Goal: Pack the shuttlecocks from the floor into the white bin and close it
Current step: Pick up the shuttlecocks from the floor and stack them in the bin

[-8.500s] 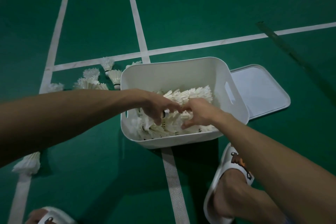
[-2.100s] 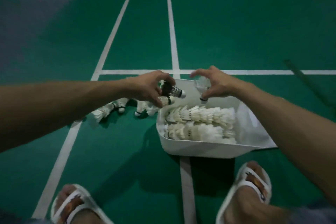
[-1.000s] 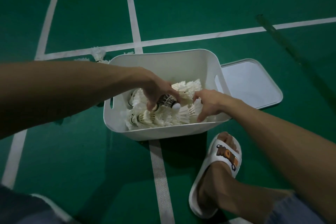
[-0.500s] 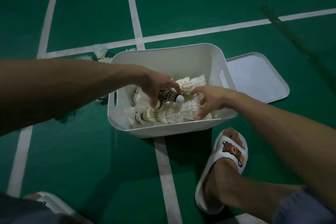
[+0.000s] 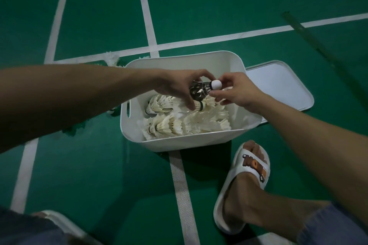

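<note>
The white bin (image 5: 191, 142) stands open on the green court floor, holding several rows of white shuttlecocks (image 5: 179, 125). Above its middle, my left hand (image 5: 179, 85) grips the skirt of a black shuttlecock (image 5: 200, 91) with a white cork. My right hand (image 5: 237, 90) pinches that cork from the right. A second white shuttlecock (image 5: 199, 105) sits under my left fingers. The bin's white lid (image 5: 278, 83) lies flat on the floor to the right of the bin. A few loose shuttlecocks (image 5: 111, 58) lie behind the bin's left corner, partly hidden by my left arm.
My right foot in a white slipper (image 5: 251, 167) stands just in front of the bin's right corner. The other slipper (image 5: 59, 223) shows at the lower left. White court lines (image 5: 147, 16) cross the floor. A dark strip (image 5: 310, 36) runs diagonally at the far right.
Both hands have risen from the packed shuttlecocks. My right hand has come over and pinched the cork of the black shuttlecock that my left hand was holding.
</note>
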